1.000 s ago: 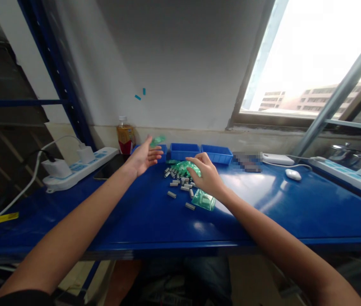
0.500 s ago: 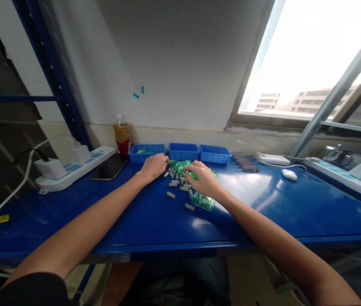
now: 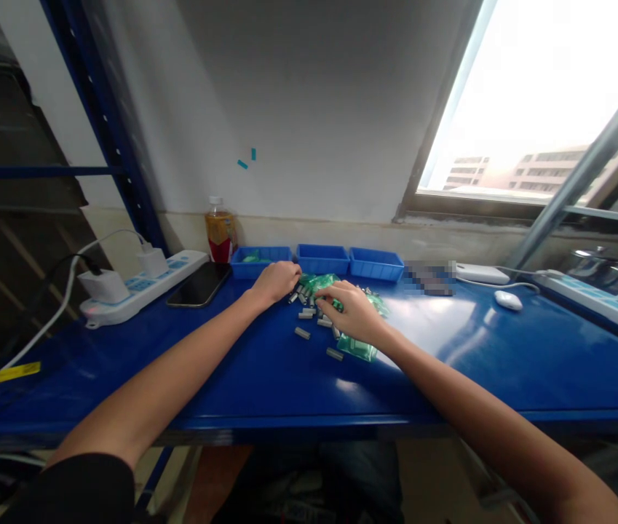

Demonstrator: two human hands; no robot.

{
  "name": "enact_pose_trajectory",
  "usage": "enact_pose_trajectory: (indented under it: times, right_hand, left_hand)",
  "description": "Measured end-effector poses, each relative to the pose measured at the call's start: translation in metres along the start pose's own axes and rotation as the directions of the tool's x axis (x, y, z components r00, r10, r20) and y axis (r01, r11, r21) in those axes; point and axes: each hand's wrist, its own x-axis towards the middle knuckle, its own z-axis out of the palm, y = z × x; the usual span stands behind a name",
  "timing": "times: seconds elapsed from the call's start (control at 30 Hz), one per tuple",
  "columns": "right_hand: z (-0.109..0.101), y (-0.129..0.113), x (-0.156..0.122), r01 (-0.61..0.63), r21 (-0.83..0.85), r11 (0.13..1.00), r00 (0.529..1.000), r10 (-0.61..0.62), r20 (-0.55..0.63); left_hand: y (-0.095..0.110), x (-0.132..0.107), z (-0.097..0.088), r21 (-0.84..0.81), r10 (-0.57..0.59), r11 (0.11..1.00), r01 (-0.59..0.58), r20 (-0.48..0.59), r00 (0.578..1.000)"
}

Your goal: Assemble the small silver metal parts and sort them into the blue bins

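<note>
Several small grey metal cylinders (image 3: 303, 332) lie scattered on the blue table (image 3: 265, 378), beside a heap of small green plastic bags (image 3: 360, 348). My left hand (image 3: 276, 281) rests at the left edge of the heap, fingers curled down onto the parts; what it grips is hidden. My right hand (image 3: 351, 311) lies over the green bags with fingers bent, pinching at the cylinders; I cannot make out what is between them. Behind the heap stand three blue bins in a row; the left bin (image 3: 261, 262) holds a green bag.
A black phone (image 3: 198, 284) and a white power strip (image 3: 134, 287) with chargers lie at the left. A drink bottle (image 3: 220, 234) stands by the wall. At the right are a white mouse (image 3: 507, 299), a white device (image 3: 480, 274) and another power strip (image 3: 597, 304).
My left hand, open and raised by the left bin with a green bag at its fingertips a second ago, has come down curled onto the parts; the bag now lies in that bin. My right hand barely moved.
</note>
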Motion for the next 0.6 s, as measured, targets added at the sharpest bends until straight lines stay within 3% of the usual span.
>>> enact_pose_trajectory:
  times: [0.1, 0.2, 0.33, 0.4, 0.47, 0.53, 0.6]
  right_hand:
    - [-0.001, -0.002, -0.001, 0.004, 0.023, 1.0, 1.0, -0.004, 0.009]
    - [-0.003, -0.004, -0.001, 0.003, 0.055, 0.998, 1.0, -0.004, 0.019]
    - [-0.004, -0.005, 0.0, -0.147, 0.214, 0.966, 0.989, 0.147, 0.017]
    - [-0.003, -0.003, 0.001, -0.292, 0.411, 0.864, 0.952, 0.304, 0.038]
    - [-0.001, 0.0, 0.003, -0.396, 0.636, 0.662, 0.886, 0.457, 0.075]
    - [-0.001, 0.002, 0.005, -0.411, 0.793, 0.449, 0.822, 0.559, 0.11]
    - [-0.003, 0.003, 0.007, -0.388, 0.857, 0.34, 0.784, 0.61, 0.112]
  left_hand:
    - [-0.001, 0.008, 0.001, 0.012, 0.044, 0.999, -0.045, 0.057, 0.997]
    - [0.004, 0.016, 0.001, 0.04, 0.008, 0.999, -0.01, 0.065, 0.998]
    - [0.016, 0.01, -0.008, 0.026, -0.003, 1.0, 0.005, -0.084, 0.996]
    - [0.024, -0.001, -0.017, -0.022, 0.012, 1.0, -0.016, -0.189, 0.982]
    - [0.036, -0.015, -0.028, -0.087, 0.079, 0.991, -0.105, -0.257, 0.963]
    - [0.049, -0.028, -0.038, -0.163, 0.163, 0.963, -0.216, -0.288, 0.944]
    - [0.062, -0.038, -0.044, -0.248, 0.205, 0.925, -0.289, -0.315, 0.927]
